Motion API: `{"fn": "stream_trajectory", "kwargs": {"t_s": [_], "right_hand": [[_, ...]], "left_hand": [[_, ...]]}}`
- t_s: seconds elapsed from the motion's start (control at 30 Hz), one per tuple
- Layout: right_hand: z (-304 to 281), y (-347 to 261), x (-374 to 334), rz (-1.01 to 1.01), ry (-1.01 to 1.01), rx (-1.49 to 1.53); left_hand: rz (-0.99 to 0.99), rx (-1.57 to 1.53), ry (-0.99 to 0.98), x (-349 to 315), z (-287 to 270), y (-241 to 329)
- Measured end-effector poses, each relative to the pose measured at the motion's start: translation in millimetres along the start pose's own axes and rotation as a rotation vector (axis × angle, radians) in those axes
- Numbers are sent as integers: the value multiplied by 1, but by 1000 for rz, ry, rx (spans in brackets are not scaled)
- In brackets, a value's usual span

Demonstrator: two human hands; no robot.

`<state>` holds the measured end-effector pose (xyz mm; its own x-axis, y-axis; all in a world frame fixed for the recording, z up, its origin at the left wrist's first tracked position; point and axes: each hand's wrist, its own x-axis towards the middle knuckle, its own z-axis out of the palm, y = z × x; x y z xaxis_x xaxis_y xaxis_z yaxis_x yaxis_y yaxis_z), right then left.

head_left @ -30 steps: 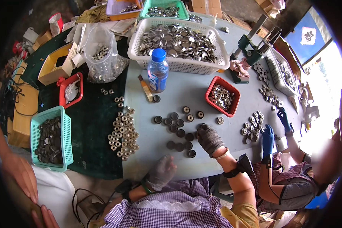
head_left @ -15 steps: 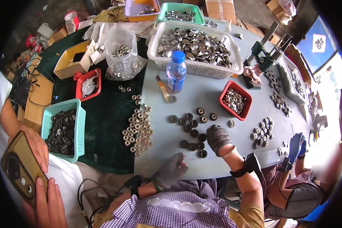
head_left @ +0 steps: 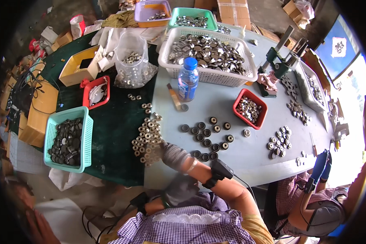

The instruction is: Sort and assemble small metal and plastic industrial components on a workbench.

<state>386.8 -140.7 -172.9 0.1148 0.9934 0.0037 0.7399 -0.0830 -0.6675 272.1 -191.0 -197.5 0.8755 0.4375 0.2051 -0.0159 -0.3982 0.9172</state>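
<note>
A worker's gloved right hand [head_left: 173, 156] reaches left over the counter [head_left: 221, 99] to the near right edge of clustered metal rings [head_left: 147, 136]; blur hides whether its fingers pinch one. The gloved left hand [head_left: 180, 191] hangs nearer, below the right forearm, its grip impossible to tell. Dark round caps [head_left: 207, 143] lie to the right.

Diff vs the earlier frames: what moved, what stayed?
The right hand swung left from the dark caps to the silver rings; two ringed caps now show where it was. Whether it holds anything is unclear. The co-worker's blue gloves drew right. Bottle, red basket of metal parts and big white basket stayed put.
</note>
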Motion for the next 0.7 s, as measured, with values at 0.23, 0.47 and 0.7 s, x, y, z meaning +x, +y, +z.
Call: {"fn": "stream_trajectory", "kwargs": {"t_s": [0.23,0.47,0.7], "right_hand": [[-72,54,-78,-86,269,17],[-108,105,-122,91,379,31],[-100,98,-106,168,228,-207]], "left_hand": [[22,54,57,7,-7,11],[38,63,87,14,-4,20],[24,31,109,12,-5,20]]}}
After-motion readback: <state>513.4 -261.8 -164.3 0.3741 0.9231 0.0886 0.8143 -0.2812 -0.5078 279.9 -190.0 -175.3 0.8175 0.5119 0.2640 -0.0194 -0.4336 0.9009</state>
